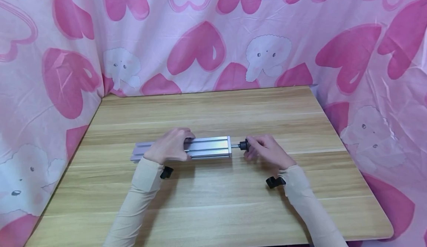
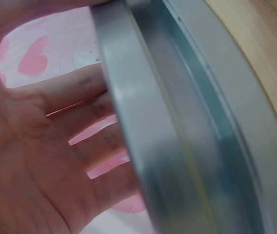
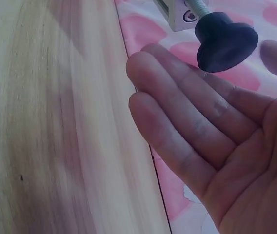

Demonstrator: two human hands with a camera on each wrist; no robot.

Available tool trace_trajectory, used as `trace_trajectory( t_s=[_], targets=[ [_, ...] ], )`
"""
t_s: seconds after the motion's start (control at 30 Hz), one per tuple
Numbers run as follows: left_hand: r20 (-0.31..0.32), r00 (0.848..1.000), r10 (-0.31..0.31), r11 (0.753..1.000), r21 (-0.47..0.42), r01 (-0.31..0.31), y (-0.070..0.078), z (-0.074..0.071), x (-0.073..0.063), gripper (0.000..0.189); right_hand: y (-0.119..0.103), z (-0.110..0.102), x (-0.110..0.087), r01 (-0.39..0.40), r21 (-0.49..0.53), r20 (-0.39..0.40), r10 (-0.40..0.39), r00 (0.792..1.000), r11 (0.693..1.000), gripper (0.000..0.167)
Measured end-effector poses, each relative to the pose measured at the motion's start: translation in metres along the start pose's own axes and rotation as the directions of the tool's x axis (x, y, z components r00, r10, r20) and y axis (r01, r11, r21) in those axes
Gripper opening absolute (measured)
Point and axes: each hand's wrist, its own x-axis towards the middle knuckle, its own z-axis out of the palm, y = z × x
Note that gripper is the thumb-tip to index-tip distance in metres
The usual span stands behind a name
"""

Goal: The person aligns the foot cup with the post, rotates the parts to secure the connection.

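A silver aluminium profile [image 1: 208, 147] with long grooves lies across the table. My left hand [image 1: 170, 146] grips it near the middle, thumb on the near side and fingers over the far side. In the left wrist view the left hand [image 2: 46, 146] has its fingers reaching behind the grooved metal [image 2: 148, 107]. From the profile's right end plate sticks a threaded rod [image 1: 235, 146], tipped with a black round foot [image 1: 244, 145]. My right hand [image 1: 268, 151] is at this foot. In the right wrist view its fingers [image 3: 170, 136] are extended, and the black foot [image 3: 224, 44] sits between thumb and fingers.
The wood-grain table [image 1: 213, 210] carries the profile. Pink heart-patterned cloth [image 1: 200, 47] hangs behind and along both sides. A black wrist camera mount [image 1: 275, 182] is at the right wrist, and another mount [image 1: 166, 172] is at the left.
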Motion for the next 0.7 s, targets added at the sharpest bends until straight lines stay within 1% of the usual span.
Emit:
trace_trajectory(
  t_s=[0.07, 0.13, 0.2, 0.3, 0.37, 0.43, 0.5, 0.57, 0.63, 0.7],
  targets=[
    [-0.004, 1.0, 0.003, 1.0, -0.002, -0.003, -0.0001, -0.0002, -0.0004, 0.054, 0.0006, -0.001, -0.0017, 0.007, -0.022, -0.02, -0.008, 1.0, 1.0, 0.04],
    [-0.006, 1.0, 0.006, 1.0, -0.001, -0.006, -0.0008, -0.0003, -0.0007, 0.054, 0.0002, -0.0018, -0.0038, 0.007, -0.01, -0.038, -0.008, 0.999, 1.0, 0.037],
    [-0.007, 1.0, 0.007, 1.0, -0.003, -0.007, -0.0013, -0.0007, -0.0011, 0.054, -0.0001, -0.0024, -0.0053, 0.035, 0.023, -0.041, -0.034, 0.999, 0.999, 0.044],
    [-0.007, 1.0, 0.002, 1.0, -0.006, -0.002, -0.0023, -0.0012, -0.0018, 0.053, 0.0008, -0.0021, -0.0051, 0.112, 0.085, -0.042, -0.109, 0.993, 0.99, 0.057],
    [-0.008, 1.0, -0.003, 1.0, -0.007, 0.003, -0.0025, -0.0018, -0.002, 0.054, 0.0023, -0.0019, -0.0041, 0.169, 0.101, -0.043, -0.165, 0.985, 0.98, 0.059],
    [-0.007, 1.0, -0.006, 1.0, -0.007, 0.006, -0.0027, -0.0021, -0.002, 0.055, 0.0034, -0.0015, -0.0033, 0.201, 0.111, -0.039, -0.198, 0.979, 0.973, 0.058],
    [-0.006, 1.0, -0.008, 1.0, -0.006, 0.008, -0.0029, -0.0021, -0.0018, 0.056, 0.0045, -0.0015, -0.0029, 0.206, 0.118, -0.035, -0.203, 0.979, 0.972, 0.057],
    [-0.002, 1.0, -0.009, 1.0, -0.008, 0.009, -0.0031, -0.0014, -0.0015, 0.055, 0.0058, -0.0016, -0.003, 0.193, 0.123, -0.028, -0.191, 0.981, 0.973, 0.055],
    [-0.001, 1.0, -0.009, 1.0, -0.009, 0.009, -0.0033, -0.0011, -0.0015, 0.054, 0.0061, -0.0018, -0.0028, 0.158, 0.113, -0.021, -0.156, 0.987, 0.981, 0.05],
    [-0.001, 1.0, -0.007, 1.0, -0.01, 0.007, -0.0041, -0.0008, -0.0018, 0.053, 0.0056, -0.0016, -0.0022, 0.105, 0.092, -0.02, -0.103, 0.994, 0.99, 0.047]
  ],
)
